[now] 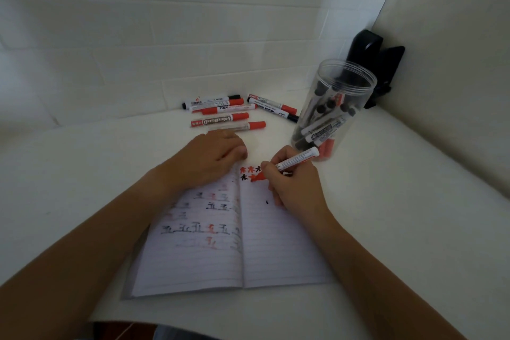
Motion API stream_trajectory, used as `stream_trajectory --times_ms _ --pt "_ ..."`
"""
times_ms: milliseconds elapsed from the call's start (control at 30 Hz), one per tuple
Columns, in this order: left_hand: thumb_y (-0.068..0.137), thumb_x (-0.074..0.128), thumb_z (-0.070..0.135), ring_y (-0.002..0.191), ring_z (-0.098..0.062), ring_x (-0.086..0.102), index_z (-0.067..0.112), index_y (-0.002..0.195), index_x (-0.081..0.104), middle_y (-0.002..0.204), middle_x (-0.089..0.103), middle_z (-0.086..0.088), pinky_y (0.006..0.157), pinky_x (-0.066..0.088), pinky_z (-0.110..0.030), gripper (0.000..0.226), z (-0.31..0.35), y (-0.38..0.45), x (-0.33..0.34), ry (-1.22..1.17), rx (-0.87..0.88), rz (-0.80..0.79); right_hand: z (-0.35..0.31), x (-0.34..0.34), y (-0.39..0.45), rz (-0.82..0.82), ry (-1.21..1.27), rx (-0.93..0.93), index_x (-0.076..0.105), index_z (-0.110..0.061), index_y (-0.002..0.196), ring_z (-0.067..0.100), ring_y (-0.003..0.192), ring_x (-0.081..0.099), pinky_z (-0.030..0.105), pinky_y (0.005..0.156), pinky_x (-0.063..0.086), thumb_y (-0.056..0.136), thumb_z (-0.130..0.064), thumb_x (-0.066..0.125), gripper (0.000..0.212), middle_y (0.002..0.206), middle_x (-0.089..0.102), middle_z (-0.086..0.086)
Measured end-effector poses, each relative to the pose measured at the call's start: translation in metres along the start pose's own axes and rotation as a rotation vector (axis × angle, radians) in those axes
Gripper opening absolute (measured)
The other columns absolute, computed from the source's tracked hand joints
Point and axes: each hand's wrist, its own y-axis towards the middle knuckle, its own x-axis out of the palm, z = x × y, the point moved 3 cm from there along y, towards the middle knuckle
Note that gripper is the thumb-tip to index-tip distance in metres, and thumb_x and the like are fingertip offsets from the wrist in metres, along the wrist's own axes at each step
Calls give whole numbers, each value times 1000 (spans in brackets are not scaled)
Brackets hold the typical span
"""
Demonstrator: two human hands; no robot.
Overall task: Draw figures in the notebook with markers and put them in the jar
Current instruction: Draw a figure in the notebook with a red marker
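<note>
Notebook (231, 243) — open flat on the white surface (386, 201), spine running away from the person, left page filled with red and black figures, right page bearing only a few at its top. Left hand (212, 157): fingers relaxed and pressed on the left page's far edge, likely to keep the book from shifting. Right hand (289, 182): fingers curled round a red marker (295, 160), tip down on the right page beside the drawn figures, its long axis slanting up and away to the right, toward the jar (331, 113). Jar — clear, uncapped, just beyond the notebook's far right corner, already holding several markers. Loose markers (226, 113) — a cluster lying roughly crosswise near the wall, presumably awaiting use.
</note>
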Motion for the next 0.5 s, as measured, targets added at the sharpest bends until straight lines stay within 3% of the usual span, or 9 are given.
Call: stream_trajectory --times_ms 67,133,267,433,500 --pt "99 51 27 100 -11 59 22 108 69 109 68 8 89 51 -40 21 -5 2 -1 24 4 74 0 -2 1 11 29 3 58 -6 84 15 37 53 23 40 42 96 -20 67 20 56 63 5" --pt "95 61 13 91 -8 62 21 105 72 102 70 7 85 53 -34 16 -8 4 -3 20 15 130 0 -3 2 19 73 6 58 -6 85 16 38 53 23 41 42 97 -21 67 21 57 62 5" --pt "91 68 11 90 -4 60 21 105 73 101 70 7 83 49 -17 17 -7 4 -5 -10 5 125 2 -4 4 10 133 7 57 -7 88 18 43 55 26 43 44 98 -23 68 22 59 62 5" --pt "90 67 3 95 -6 64 21 116 67 106 69 6 91 53 -27 31 -4 4 -6 -52 -42 133 2 -6 5 21 216 2 59 -10 94 20 43 55 27 41 42 101 -27 64 18 72 66 11" --pt "90 67 4 95 -4 64 22 119 65 105 70 9 90 51 -22 34 1 4 -9 -78 -36 187 1 -6 5 19 300 11 60 -9 96 23 42 53 25 40 39 103 -22 59 15 77 68 11"
